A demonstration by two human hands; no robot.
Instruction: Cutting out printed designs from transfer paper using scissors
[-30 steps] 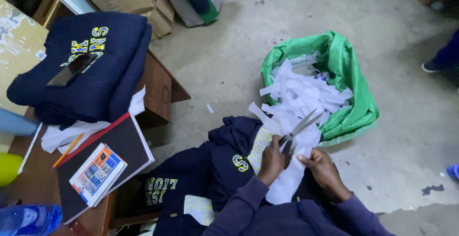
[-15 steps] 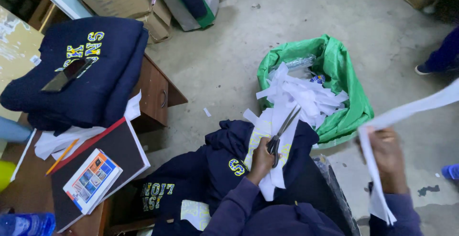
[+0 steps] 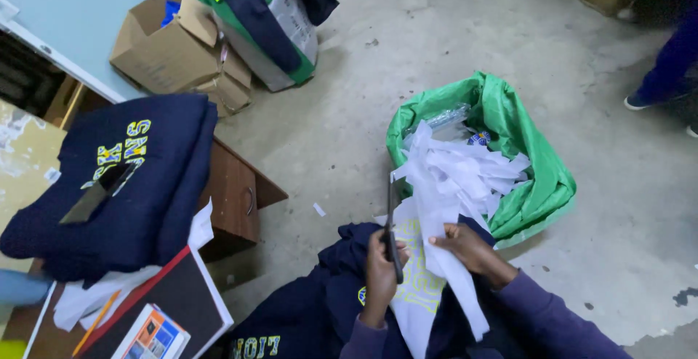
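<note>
My left hand point(image 3: 379, 266) grips dark scissors point(image 3: 391, 232) with the blades pointing up and away from me. My right hand point(image 3: 469, 248) pinches a white paper strip point(image 3: 454, 286) that hangs down over a navy garment point(image 3: 313, 315) on my lap. The garment has a pale yellow-green print point(image 3: 416, 275) between my two hands. Just beyond them stands a green bag-lined bin point(image 3: 538, 184) heaped with white paper offcuts point(image 3: 454, 173).
A stack of folded navy sweatshirts point(image 3: 123, 184) with a dark flat tool on top lies on a wooden desk point(image 3: 233, 192) to the left, beside a black folder point(image 3: 167, 308). Cardboard boxes point(image 3: 174, 46) and a stuffed bag point(image 3: 269, 24) stand behind. Another person's leg point(image 3: 665, 68) is far right.
My right hand swung a long white strip out to the right, then came back to the garment beside the scissors. The view has shifted slightly toward the boxes.
</note>
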